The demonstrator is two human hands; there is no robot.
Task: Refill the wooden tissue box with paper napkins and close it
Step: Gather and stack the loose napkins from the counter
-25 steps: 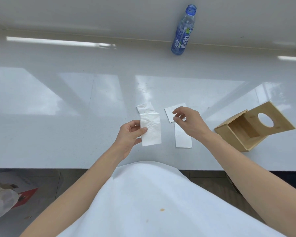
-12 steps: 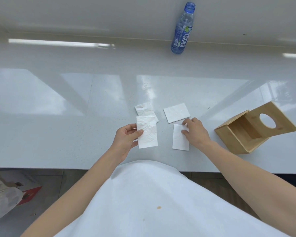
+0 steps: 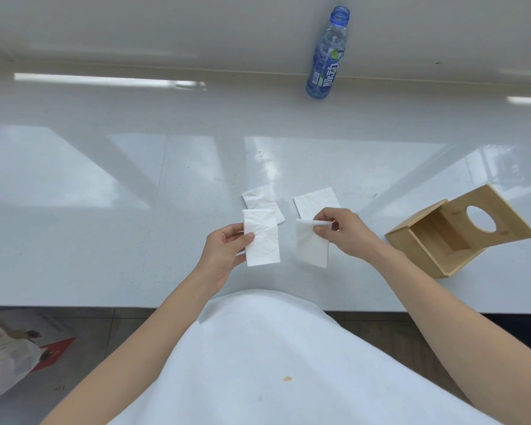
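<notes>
My left hand (image 3: 224, 251) pinches a folded white napkin (image 3: 262, 240) by its left edge, held just above the counter. My right hand (image 3: 347, 233) grips a second folded napkin (image 3: 311, 248) at its top corner, lifting it off the surface. Two more napkins lie flat behind them: a crumpled one (image 3: 262, 199) and a smooth one (image 3: 316, 200). The wooden tissue box (image 3: 460, 230) lies tipped on its side at the right, its open bottom facing me and its round-holed top facing right. Its inside looks empty.
A blue plastic bottle (image 3: 327, 56) with no cap stands at the back against the wall. The glossy white counter (image 3: 105, 210) ends at a front edge near my body. A bag and a box (image 3: 19, 354) sit on the floor at lower left.
My right hand pressed down on the near right napkin, then pinched its top corner and raised it. My left hand kept its napkin and barely moved.
</notes>
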